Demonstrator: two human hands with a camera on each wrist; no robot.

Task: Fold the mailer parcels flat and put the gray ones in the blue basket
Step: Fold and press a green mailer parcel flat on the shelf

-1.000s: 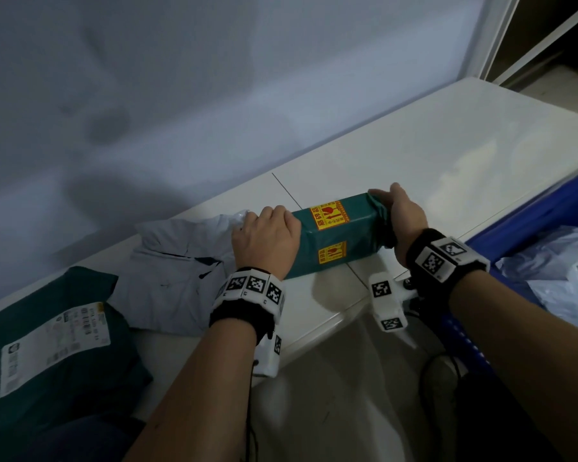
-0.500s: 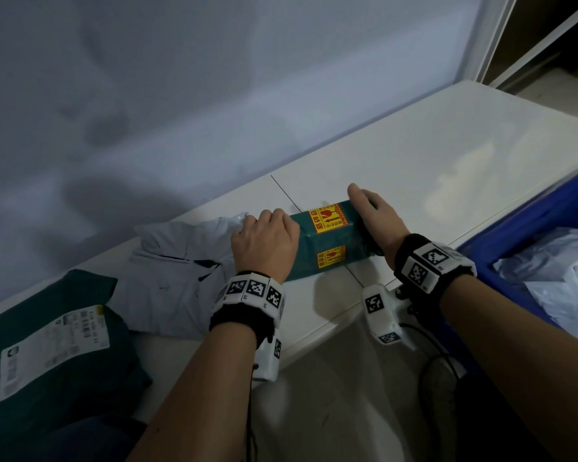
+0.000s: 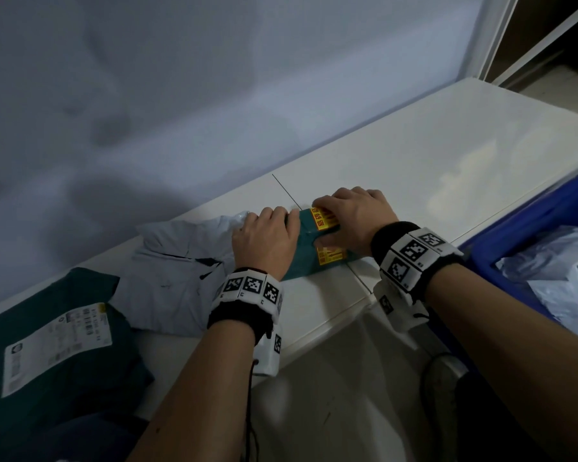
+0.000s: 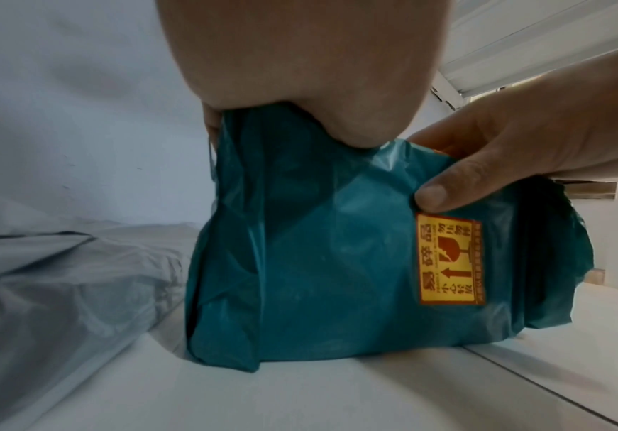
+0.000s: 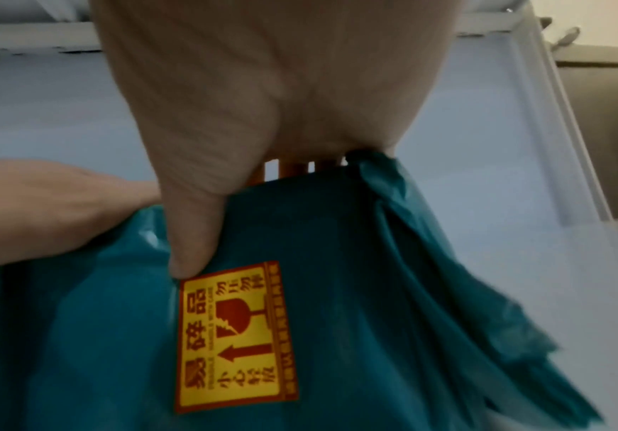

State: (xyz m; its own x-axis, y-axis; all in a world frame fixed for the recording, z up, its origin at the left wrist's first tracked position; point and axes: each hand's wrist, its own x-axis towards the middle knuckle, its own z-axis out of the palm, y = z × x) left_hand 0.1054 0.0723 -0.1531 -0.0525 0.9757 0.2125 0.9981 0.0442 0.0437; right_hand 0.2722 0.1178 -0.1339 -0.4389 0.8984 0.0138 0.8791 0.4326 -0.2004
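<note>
A teal green mailer parcel (image 3: pixel 306 258) with yellow fragile stickers (image 4: pixel 449 261) lies on the white table (image 3: pixel 431 168), near its front edge. My left hand (image 3: pixel 267 238) grips its left end from above. My right hand (image 3: pixel 357 216) lies over the parcel's top, thumb (image 5: pixel 193 233) pressed on the near side just above a sticker (image 5: pixel 233 335). A crumpled gray mailer (image 3: pixel 177 271) lies directly left of the green parcel, touching it. At the right, the blue basket (image 3: pixel 528 228) holds gray mailers (image 3: pixel 554 278).
A flat dark green mailer (image 3: pixel 47 345) with a white shipping label sits at the table's left front corner. A gray wall runs behind the table. A white shelf frame (image 3: pixel 501 38) stands at the far right.
My right hand slid left from the parcel's right end onto its top, now close to my left hand. The parcel's right end has folded in, so it looks shorter. The left hand stayed put.
</note>
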